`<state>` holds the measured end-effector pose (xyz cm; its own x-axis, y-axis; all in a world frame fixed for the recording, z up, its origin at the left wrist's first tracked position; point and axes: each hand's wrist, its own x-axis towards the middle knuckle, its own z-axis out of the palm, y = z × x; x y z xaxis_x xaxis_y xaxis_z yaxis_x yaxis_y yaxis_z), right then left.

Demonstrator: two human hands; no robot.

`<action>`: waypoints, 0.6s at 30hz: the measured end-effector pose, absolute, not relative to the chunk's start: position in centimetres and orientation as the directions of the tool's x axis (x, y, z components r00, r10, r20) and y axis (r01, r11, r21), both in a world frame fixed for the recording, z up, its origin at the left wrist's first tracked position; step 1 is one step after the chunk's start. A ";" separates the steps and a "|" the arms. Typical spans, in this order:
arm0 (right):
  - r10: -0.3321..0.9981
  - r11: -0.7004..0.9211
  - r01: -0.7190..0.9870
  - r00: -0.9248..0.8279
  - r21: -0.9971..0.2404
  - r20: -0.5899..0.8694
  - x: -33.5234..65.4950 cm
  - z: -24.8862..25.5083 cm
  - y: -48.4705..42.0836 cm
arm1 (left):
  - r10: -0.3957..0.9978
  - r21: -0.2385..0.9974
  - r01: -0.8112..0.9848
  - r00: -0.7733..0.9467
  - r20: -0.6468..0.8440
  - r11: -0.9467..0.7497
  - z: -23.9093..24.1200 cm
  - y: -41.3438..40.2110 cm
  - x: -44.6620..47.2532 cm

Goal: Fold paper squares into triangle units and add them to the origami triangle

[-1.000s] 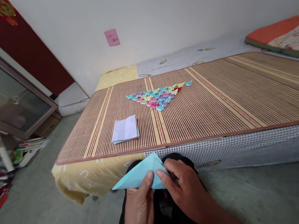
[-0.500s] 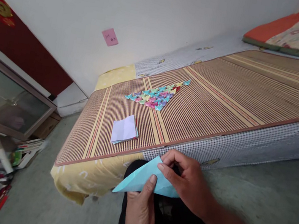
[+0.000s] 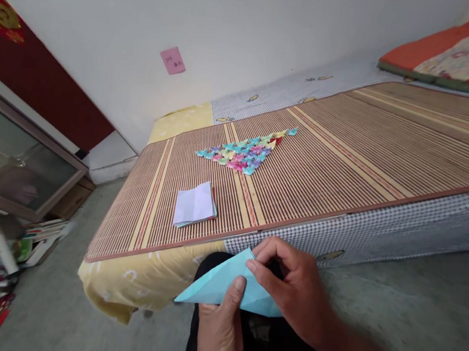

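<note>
A light blue sheet of paper (image 3: 220, 282), folded into a triangle, is held above my dark-clothed lap. My left hand (image 3: 221, 333) grips its lower edge, with the thumb flat on the front and the other fingers hidden behind. At the top corner, my right hand (image 3: 291, 288) pinches the paper between thumb and fingers. On the bed mat (image 3: 319, 184) lies a stack of paper (image 3: 195, 205) with a pale lilac sheet on top. Beyond it, many small folded paper pieces (image 3: 243, 151) in several colours are set out in a triangle.
The mat lies on a bed with a yellow cloth (image 3: 120, 282) hanging at its near corner. A folded orange and floral quilt (image 3: 465, 53) rests at the far right. Pink paper (image 3: 173, 60) is stuck to the wall. A glass-fronted cabinet (image 3: 15, 155) and clutter stand left.
Both hands keep the same hold on the blue paper. The view has shifted very slightly, and the paper sits marginally lower in it.
</note>
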<state>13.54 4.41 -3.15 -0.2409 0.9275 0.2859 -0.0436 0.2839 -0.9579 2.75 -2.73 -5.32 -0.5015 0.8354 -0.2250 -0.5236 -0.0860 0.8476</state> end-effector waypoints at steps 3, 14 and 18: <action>0.931 0.256 -0.066 -0.250 -0.964 0.264 13.5 -3.2 4.5 | 0.832 0.853 -0.515 -0.507 -0.225 -0.083 -5.1 -2.7 2.8; 0.941 0.153 -0.130 -0.285 -0.980 0.185 13.7 -3.3 4.9 | 0.830 0.909 -0.415 -0.523 -0.195 -0.047 -5.5 -2.8 2.5; 0.950 0.086 -0.182 -0.281 -0.980 0.135 13.5 -3.3 4.9 | 0.833 0.914 -0.405 -0.517 -0.198 -0.034 -5.5 -3.0 2.5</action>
